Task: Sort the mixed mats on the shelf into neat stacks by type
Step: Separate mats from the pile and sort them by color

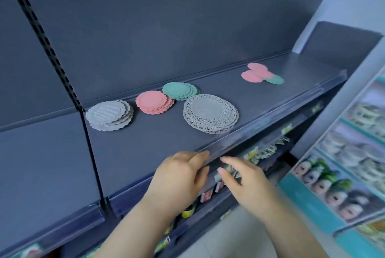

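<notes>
Currently on shelf (145, 143): grey stack (109, 115), pink stack (154, 102), green stack (179, 90), lace stack (210, 113); three loose pink mats (257, 73), one green mat (276, 79). Empty, fingers relaxed: left hand (179, 178), right hand (248, 182).

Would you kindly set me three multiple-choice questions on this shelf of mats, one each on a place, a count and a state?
1. Where does the large lacy grey stack lie?
A. at the far left end
B. near the front edge of the shelf, right of the pink stack
C. on the lower shelf

2. How many loose pink mats lie at the far right?
A. one
B. three
C. six

3. What do the left hand and right hand hold?
A. a mat each
B. a cloth
C. nothing

Key: 1 B, it sits nearest the front edge; 2 B, three pink discs overlap beside one green mat; 3 C, both hands are empty.
</notes>
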A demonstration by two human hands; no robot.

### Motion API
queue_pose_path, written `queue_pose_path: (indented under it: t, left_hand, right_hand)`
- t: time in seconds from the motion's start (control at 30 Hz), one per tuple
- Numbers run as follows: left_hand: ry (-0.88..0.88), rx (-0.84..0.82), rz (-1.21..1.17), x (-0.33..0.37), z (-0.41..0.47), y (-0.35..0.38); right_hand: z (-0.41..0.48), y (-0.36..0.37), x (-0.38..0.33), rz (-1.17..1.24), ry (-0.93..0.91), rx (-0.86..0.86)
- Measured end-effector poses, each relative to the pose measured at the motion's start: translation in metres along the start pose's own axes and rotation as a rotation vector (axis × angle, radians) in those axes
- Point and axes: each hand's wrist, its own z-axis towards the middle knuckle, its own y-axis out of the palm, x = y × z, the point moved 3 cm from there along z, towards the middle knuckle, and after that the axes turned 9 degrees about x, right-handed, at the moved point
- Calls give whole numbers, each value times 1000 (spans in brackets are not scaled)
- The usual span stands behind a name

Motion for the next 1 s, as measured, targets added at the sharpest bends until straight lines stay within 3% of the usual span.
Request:
queue_pose_path:
  t: [0.3,0.67,1.0]
  left_hand:
    - [50,-133,133,75,9,77]
    - [-15,-11,256,217,101,153]
    - [-121,42,340,212,196,188]
  right_hand:
    - [-25,-64,89,-280,-26,-134]
    - [23,-188,233,-379,-174,-163]
    - [141,-214,262,-326,-330,-162]
